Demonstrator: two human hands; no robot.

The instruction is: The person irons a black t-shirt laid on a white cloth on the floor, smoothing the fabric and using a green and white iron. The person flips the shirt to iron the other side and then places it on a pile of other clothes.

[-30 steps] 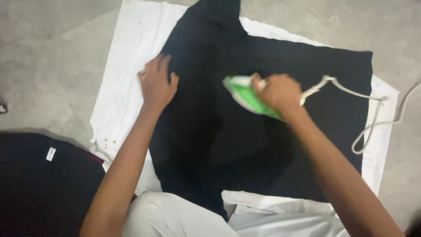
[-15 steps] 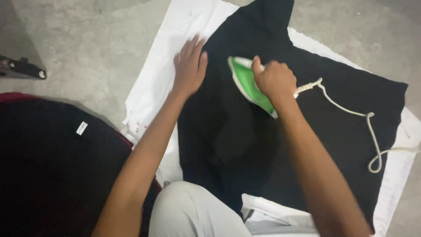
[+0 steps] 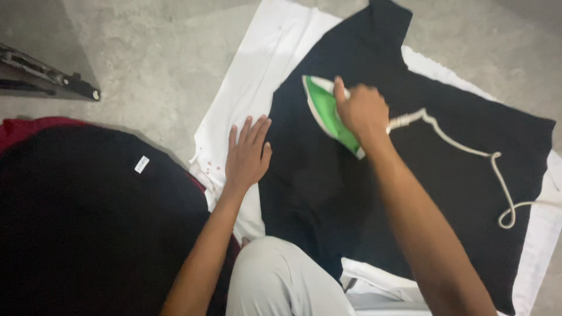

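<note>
Pale grey trousers covered my bent knee (image 3: pixel 281 281) at the bottom edge, nearest the camera. To its left lay a pile of dark clothing (image 3: pixel 88 234) with a small white label, a strip of red cloth showing beneath it. Just beyond the knee, my left hand (image 3: pixel 249 153) rested flat, palm down, fingers spread, on the white sheet (image 3: pixel 257 76) right beside the edge of the black garment (image 3: pixel 456 175). That garment lay spread flat on the sheet, on a grey concrete floor (image 3: pixel 158 52). Farther out, my right hand (image 3: pixel 362 110) was wrapped tight around the handle of the green and white iron (image 3: pixel 325 111), which sat on the garment's upper middle. Its pale cord (image 3: pixel 468 149) trailed right across the black cloth, looping near the far edge. At the far left lay a dark metal bar (image 3: pixel 47 73).
</note>
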